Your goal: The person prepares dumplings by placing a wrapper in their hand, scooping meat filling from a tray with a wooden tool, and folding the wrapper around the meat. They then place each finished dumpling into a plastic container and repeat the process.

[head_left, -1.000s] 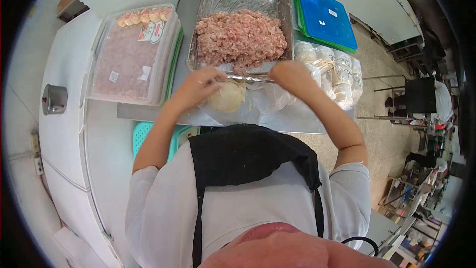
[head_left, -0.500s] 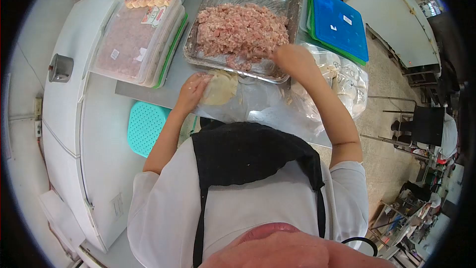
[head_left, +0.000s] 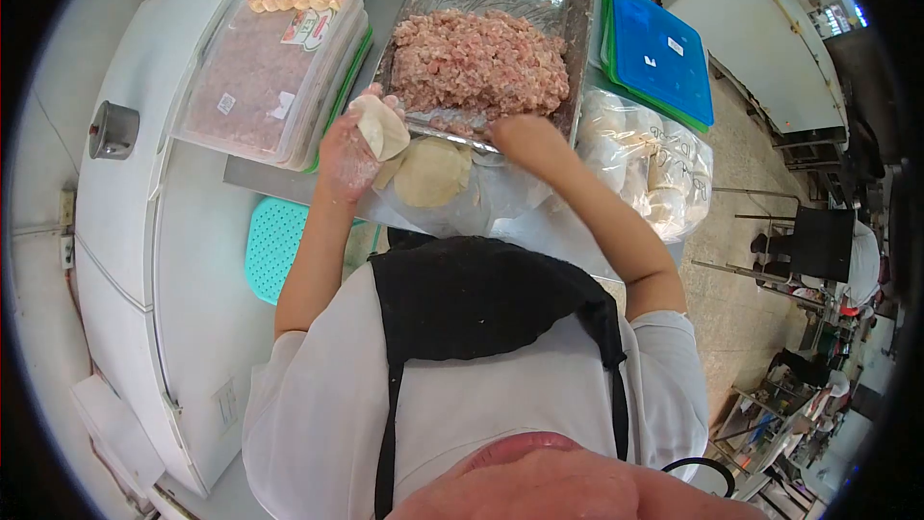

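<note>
A round, pale dumpling wrapper rests across the palm and raised fingers of my left hand, just off the near left corner of a metal tray. Raw minced meat is heaped in that tray. My right hand is at the tray's near edge, beside small bits of meat. Its fingers look curled together; what is in them, if anything, is hidden. More flat wrappers lie in a pile on clear plastic in front of me, below my left hand.
Stacked clear boxes with pinkish contents and rows of small dumplings stand left. Blue-lidded containers and bagged white rolls are on the right. A turquoise stool is below left; a metal cup sits farther left.
My left hand has lifted a wrapper off the pile and turned palm up with it. My right hand has shifted left along the tray's near edge.
</note>
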